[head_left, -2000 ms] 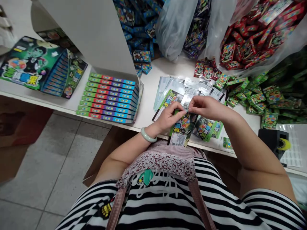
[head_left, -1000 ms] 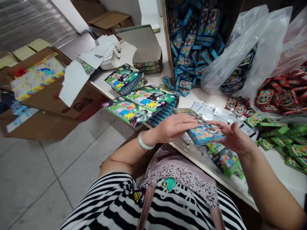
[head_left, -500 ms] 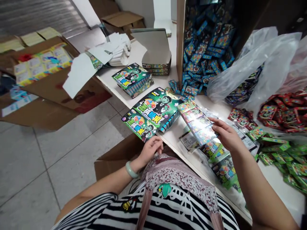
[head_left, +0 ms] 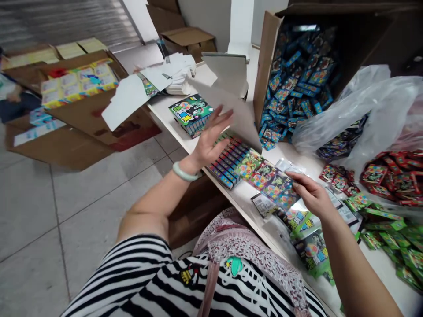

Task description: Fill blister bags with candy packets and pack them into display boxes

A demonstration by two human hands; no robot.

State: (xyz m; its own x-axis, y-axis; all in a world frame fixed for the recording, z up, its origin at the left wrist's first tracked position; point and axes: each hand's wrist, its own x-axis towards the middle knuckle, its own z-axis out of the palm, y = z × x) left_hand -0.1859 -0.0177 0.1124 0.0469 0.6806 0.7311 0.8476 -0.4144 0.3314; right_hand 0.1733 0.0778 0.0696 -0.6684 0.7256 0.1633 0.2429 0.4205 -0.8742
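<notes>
My left hand (head_left: 211, 141) is spread flat against the white inside of a display box's lid (head_left: 231, 110) and holds it raised. Under the lid, the box (head_left: 228, 160) shows rows of small red and blue packets standing on edge. My right hand (head_left: 310, 193) pinches one end of a clear sleeve of colourful small packets (head_left: 266, 176), which lies on the white table (head_left: 251, 202) with its other end against the box.
A closed green display box (head_left: 191, 112) sits behind the raised lid, with stacked white flat cartons (head_left: 175, 72) further back. A brown carton of blue packets (head_left: 291, 79), plastic bags (head_left: 363, 105), red packets (head_left: 393, 176) and green packets (head_left: 390, 229) crowd the right. Printed cards (head_left: 307, 246) lie near the table edge.
My left hand rose from near my body to the display box and swung its lid up. My right hand brought the sleeve of packets closer to the box.
</notes>
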